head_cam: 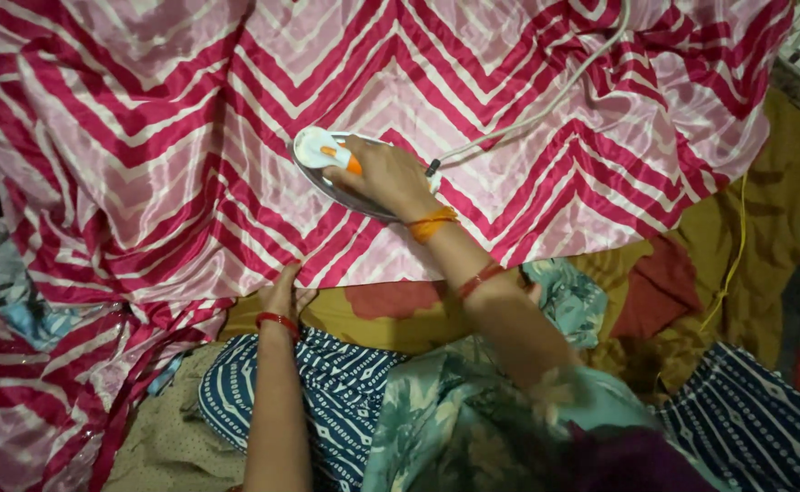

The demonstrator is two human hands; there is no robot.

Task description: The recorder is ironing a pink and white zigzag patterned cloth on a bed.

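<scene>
A shiny pink cloth with red and white zigzag stripes (pixel 172 137) lies spread over most of the view. On it, near the middle, rests a white clothes iron with orange trim (pixel 320 155). My right hand (pixel 383 175) is closed around the iron's handle. My left hand (pixel 283 290) presses flat on the near edge of the cloth, fingers together, holding nothing. Both wrists carry red and orange bangles.
The iron's white cord (pixel 546 105) runs up and right across the cloth. Under the cloth lies a mustard sheet with red patches (pixel 655 292). A thin yellow cord (pixel 737 246) hangs at the right. My knees in blue patterned cloth (pixel 345 392) sit close below.
</scene>
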